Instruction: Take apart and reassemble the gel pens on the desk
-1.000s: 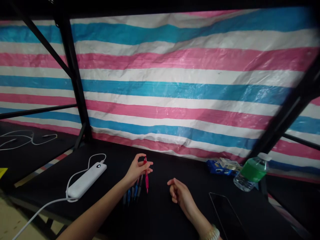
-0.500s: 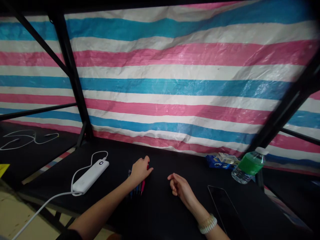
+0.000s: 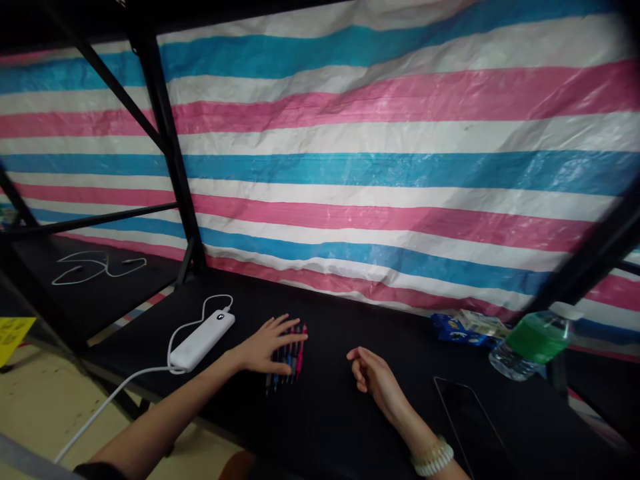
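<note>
Several pens, some pink or red and others blue or dark, lie side by side on the black tabletop. My left hand is spread palm down over their left and upper part, fingers apart, covering part of the row. To the right of the pens, my right hand rests on its side with its fingers loosely curled in. Whether anything is inside those curled fingers cannot be seen. A pale beaded bracelet circles my right wrist.
A white power bank with a cable lies left. On the right are a dark phone, blue and pale packets and a bottle of green liquid. Black frame posts and a striped sheet stand behind.
My left hand has opened and spread out, shifting left relative to the pens, so more of them show. My right hand keeps its pose. The view has turned slightly left.
</note>
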{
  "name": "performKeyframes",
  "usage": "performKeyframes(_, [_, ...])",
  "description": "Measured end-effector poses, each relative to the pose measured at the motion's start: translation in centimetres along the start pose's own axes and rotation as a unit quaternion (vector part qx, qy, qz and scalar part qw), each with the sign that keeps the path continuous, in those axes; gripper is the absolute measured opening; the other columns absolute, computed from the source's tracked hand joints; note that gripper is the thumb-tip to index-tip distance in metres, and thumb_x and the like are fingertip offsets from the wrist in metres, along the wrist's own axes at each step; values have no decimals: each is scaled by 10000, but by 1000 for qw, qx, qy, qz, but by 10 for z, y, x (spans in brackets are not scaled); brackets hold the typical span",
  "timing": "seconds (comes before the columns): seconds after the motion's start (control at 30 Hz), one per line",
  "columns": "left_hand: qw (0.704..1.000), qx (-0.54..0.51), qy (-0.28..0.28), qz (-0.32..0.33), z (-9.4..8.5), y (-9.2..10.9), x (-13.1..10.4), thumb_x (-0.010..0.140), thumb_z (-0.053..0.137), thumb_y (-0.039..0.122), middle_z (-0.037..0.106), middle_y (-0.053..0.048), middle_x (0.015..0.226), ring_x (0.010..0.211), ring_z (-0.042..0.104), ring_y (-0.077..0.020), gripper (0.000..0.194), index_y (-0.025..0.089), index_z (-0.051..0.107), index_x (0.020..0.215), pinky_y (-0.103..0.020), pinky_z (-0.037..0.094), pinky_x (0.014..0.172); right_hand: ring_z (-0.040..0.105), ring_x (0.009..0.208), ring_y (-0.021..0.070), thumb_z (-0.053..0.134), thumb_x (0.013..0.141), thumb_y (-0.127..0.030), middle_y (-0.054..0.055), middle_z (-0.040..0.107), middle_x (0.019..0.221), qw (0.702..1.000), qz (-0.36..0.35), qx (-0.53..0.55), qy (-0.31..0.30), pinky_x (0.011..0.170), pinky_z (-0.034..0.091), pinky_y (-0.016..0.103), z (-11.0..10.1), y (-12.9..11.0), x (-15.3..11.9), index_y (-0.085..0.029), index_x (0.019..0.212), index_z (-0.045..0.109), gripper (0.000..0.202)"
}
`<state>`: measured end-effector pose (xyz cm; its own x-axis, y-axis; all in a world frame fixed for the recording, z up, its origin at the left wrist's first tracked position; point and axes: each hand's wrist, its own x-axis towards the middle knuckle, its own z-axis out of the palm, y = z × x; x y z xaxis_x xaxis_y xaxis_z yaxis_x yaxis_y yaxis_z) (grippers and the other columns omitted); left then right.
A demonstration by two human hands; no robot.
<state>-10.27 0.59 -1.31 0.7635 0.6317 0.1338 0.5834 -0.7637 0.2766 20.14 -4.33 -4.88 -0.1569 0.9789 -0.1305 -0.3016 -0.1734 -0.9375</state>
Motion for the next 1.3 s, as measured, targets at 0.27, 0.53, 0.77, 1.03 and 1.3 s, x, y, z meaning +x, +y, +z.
performKeyframes(0.27, [999,-5,-22,37,26,11,2,831,500,668,153,-43,1600,1433,131,-428,731,377,300,1471,-622,184,1116,301,388,60,695,701,-588,-61,441,443,1000,9,1,0,389,220,195,0,-3,1,-152,768,627,446])
performKeyframes(0.53, [998,-5,-19,53,37,44,14,842,473,673,152,-92,1597,1428,134,-441,757,321,286,1486,-631,206,1105,315,403,66,705,708,-558,-55,447,457,1000,-7,12,27,402,230,199,-5,-9,2,-151,775,643,417])
performKeyframes(0.77, [996,-28,-10,80,62,89,38,856,431,677,198,-139,1580,1424,175,-426,746,293,296,1482,-620,222,1104,329,415,79,697,710,-557,-53,431,465,995,-63,17,70,400,246,212,-17,-24,3,-157,771,648,408])
performKeyframes(1.03, [996,-38,-10,86,64,106,49,801,540,664,281,-90,1559,1423,208,-406,738,359,356,1447,-631,188,1118,335,406,80,641,723,-591,-72,413,481,975,-141,-82,154,386,274,210,-34,-18,12,-176,761,620,417])
performKeyframes(1.3, [994,-8,-55,91,52,75,44,791,529,695,132,-69,1598,1430,138,-430,796,420,236,1478,-700,131,1083,510,559,149,578,821,-374,-10,563,634,913,-205,-324,139,573,447,292,-29,-4,14,-200,827,647,187])
